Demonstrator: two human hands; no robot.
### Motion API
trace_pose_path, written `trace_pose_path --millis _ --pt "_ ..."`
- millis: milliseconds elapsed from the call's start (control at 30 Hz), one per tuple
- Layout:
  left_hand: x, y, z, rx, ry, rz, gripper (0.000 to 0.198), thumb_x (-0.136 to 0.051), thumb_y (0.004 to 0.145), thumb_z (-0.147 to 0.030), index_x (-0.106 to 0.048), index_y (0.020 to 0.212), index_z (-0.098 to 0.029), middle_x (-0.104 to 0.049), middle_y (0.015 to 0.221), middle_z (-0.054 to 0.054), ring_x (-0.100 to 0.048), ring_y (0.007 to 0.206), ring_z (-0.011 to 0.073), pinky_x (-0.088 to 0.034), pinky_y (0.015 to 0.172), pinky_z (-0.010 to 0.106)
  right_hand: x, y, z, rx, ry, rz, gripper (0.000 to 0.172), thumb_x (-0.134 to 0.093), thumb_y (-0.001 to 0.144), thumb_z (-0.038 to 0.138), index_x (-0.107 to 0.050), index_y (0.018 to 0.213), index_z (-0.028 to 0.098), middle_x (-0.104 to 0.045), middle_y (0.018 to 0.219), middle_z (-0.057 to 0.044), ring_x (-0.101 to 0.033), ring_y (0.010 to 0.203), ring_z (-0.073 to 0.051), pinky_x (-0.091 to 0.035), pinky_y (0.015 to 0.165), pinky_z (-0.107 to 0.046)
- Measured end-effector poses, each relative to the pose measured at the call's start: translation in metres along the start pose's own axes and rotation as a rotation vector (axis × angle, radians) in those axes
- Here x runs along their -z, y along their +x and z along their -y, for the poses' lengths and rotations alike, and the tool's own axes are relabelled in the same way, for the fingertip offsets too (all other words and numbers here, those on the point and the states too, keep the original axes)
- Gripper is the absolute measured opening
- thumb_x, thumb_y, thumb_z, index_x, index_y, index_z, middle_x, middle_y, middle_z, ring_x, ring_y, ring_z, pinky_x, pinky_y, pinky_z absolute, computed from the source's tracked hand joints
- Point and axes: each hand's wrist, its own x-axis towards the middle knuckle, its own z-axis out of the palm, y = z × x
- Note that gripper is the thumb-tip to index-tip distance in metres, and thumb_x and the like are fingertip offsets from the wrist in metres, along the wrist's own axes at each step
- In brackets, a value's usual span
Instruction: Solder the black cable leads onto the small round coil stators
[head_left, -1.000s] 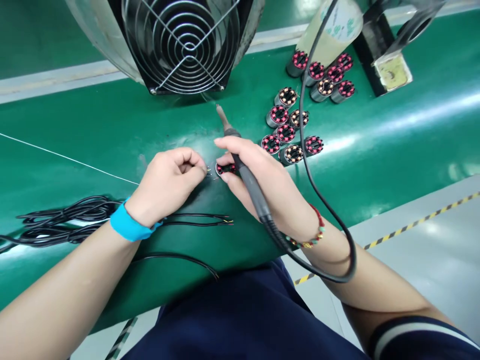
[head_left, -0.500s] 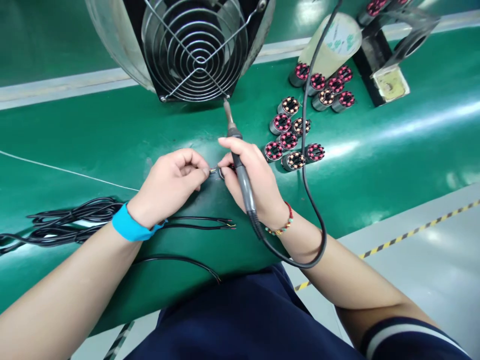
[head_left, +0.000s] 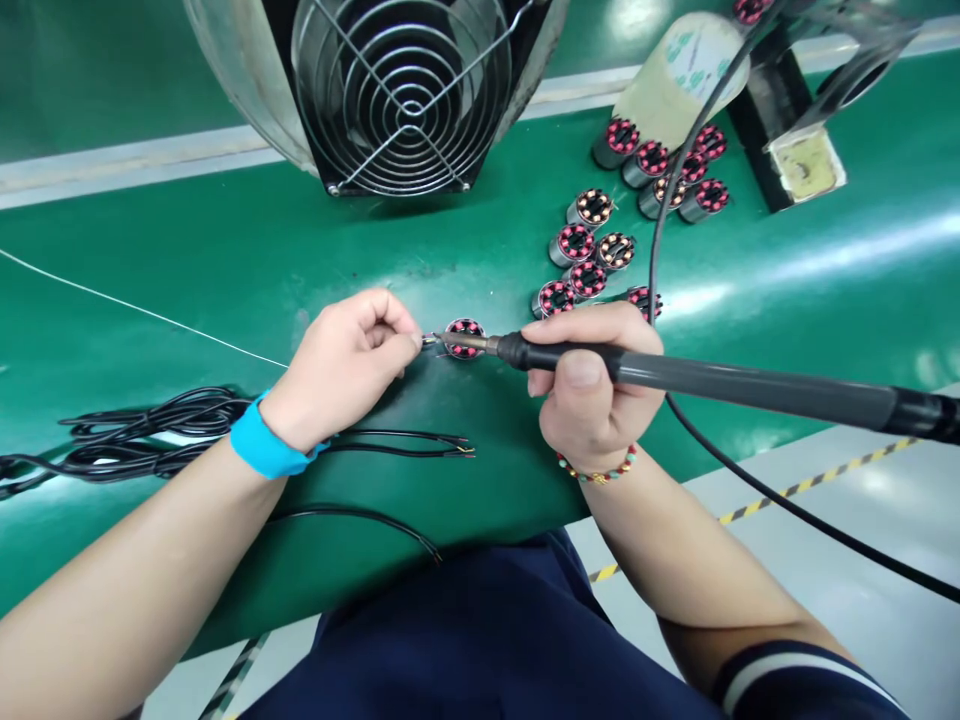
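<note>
My right hand (head_left: 600,385) is wrapped round the dark grip of a soldering iron (head_left: 675,370), held nearly level with its tip pointing left. That metal tip lies over a motor stator (head_left: 465,338) with pink-red windings in a metal ring, close to my left fingertips. My left hand (head_left: 356,355) is closed in a pinch on thin wire ends (head_left: 430,341) just left of the stator. A thin pale strand (head_left: 150,318) runs in from the left and passes out of sight behind this hand. Whether the tip touches the wires I cannot tell.
A fan with a wire guard (head_left: 409,110) stands behind my hands. Several more stators (head_left: 587,280) are grouped at right, near a tape roll (head_left: 675,85) and an iron stand with sponge (head_left: 806,165). Black cables (head_left: 187,420) lie left; the iron's cord (head_left: 656,230) crosses at right.
My right hand has moved right, away from the stator, and turned the iron from pointing at the fan to pointing left at the wires. The stator now shows. My left hand stays almost still.
</note>
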Motion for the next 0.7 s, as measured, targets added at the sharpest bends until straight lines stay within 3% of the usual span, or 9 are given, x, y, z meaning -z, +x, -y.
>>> trace_pose_path --millis 400,700 --pt "-0.0003 -0.0005 -0.0026 0.016 0.013 -0.008 0.002 -0.056 0.067 -0.018 -0.056 0.065 -0.018 -0.056 0.056 -0.003 -0.046 0.047 0.0087 -0.036 0.045 0.021 -0.0039 -0.0007 -0.0037 0.025 -0.008 -0.023 0.017 -0.053 0.092 0.042 -0.065 0.093 0.030 -0.067 0.076 0.000 -0.067 0.063 -0.017 -0.058 0.057 -0.034" --pt "0.0003 -0.0012 -0.0056 0.025 0.020 -0.009 0.002 -0.057 0.067 -0.017 -0.057 0.065 -0.018 -0.055 0.054 -0.004 -0.046 0.046 0.0083 -0.036 0.046 0.021 -0.0030 -0.0008 0.0012 0.028 -0.017 -0.020 0.020 -0.053 0.092 0.041 -0.065 0.085 0.028 -0.067 0.069 0.001 -0.066 0.057 -0.015 -0.055 0.050 -0.030"
